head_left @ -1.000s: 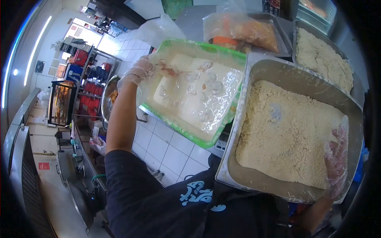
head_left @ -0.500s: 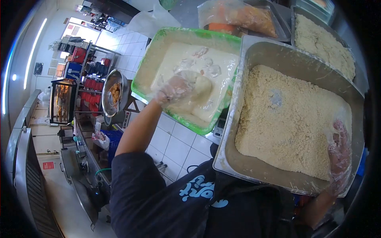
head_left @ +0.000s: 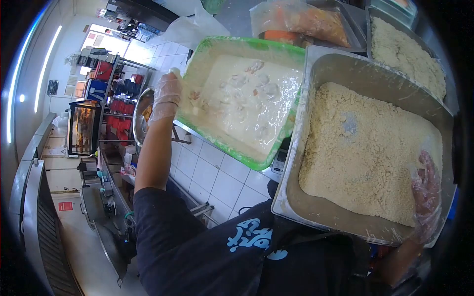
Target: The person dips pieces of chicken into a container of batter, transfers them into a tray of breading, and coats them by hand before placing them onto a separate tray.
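Observation:
My left hand, in a clear plastic glove, is at the left rim of a green tub. Its fingers are curled, with pale batter on them, and partly hidden, so I cannot make out what they hold. White batter fills the tub, with several coated pieces of what looks like raw meat showing at the surface. My right hand, also gloved, rests open against the crumbly flour at the right side of a deep metal pan. Nothing shows in its fingers.
Behind the pan stands a tray of pale crumbs. A plastic bag of orange food lies on a metal tray at the back. A steel bowl with fried food is beyond my left arm. A small scale sits below the tub.
My left hand has lifted out of the batter and moved left to the tub's rim. My right hand stays in the flour. The whole view has shifted slightly.

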`<state>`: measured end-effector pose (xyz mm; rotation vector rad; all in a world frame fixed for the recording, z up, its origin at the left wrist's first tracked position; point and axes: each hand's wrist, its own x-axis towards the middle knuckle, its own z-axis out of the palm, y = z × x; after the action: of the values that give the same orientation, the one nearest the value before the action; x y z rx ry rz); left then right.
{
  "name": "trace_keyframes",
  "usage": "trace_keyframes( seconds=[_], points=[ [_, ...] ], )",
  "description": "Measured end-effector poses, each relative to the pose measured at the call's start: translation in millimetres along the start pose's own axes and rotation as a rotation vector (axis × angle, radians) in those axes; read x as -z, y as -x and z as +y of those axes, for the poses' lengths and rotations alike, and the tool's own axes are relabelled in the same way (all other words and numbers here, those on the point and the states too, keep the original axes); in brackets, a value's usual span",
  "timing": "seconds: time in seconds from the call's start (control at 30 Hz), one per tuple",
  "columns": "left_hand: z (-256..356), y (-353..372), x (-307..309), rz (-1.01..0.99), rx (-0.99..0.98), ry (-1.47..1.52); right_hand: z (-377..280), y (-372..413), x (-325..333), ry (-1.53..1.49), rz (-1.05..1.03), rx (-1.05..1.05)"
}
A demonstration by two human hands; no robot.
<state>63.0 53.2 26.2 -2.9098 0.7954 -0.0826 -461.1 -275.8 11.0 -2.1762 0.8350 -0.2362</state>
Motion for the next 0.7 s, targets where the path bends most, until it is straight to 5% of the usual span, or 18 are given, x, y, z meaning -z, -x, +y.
trace_keyframes(
  seconds=[0.07, 0.13, 0.2, 0.3, 0.4, 0.5, 0.6, 0.7],
  points=[
    [17, 8, 0, -0.065, -0.076, 0.312, 4, -1, 0, -0.001, 0.000, 0.004],
    [-1, -13, -70, -0.122, -0.608, -0.397, 8, 0, 1, 0.001, 0.000, 0.010],
    [46, 15, -68, -0.319, -0.500, -0.248, 7, 1, 0, 0.000, -0.001, 0.017],
    [73, 14, -75, -0.480, -0.279, -0.524, 7, 3, 0, -0.004, 0.023, 0.015],
    [68, 8, -87, -0.318, -0.413, -0.467, 5, 5, -1, -0.010, 0.043, 0.014],
    [107, 32, -15, -0.470, -0.436, -0.274, 7, 9, 1, -0.011, 0.057, 0.010],
    [56, 10, -35, -0.073, -0.981, -0.485, 8, 12, 3, -0.007, 0.057, 0.000],
    [110, 53, 65, -0.135, -0.804, -0.562, 8, 12, 3, -0.003, 0.053, -0.002]
  ],
)
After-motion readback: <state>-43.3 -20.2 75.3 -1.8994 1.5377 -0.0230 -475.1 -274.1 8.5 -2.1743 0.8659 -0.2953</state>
